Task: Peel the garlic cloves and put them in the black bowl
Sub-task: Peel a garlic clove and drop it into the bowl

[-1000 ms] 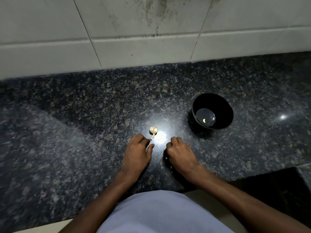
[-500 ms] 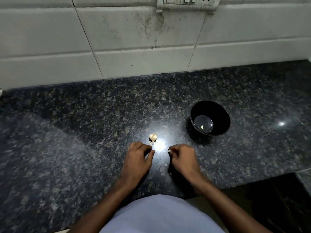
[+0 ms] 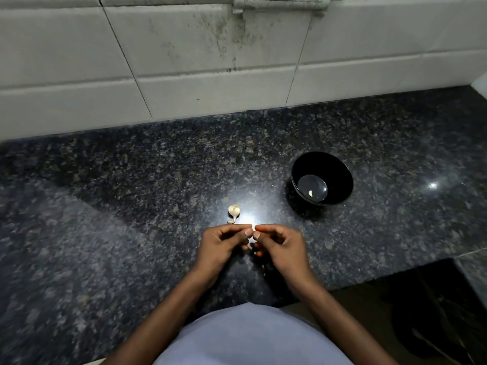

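Hands meet above counter: left hand point(image 3: 222, 245) and right hand point(image 3: 280, 246) both pinching garlic clove point(image 3: 253, 228).

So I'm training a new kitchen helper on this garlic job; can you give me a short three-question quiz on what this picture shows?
1. True or false: the black bowl already holds one pale piece.
2. What lies on the counter just beyond the left hand?
3. Multiple choice: the garlic clove is pinched by A) the left hand only, B) the right hand only, C) the fingers of both hands.

Key:
1. True; a pale piece lies at the bottom.
2. The garlic bulb, with a small loose bit beside it.
3. C.
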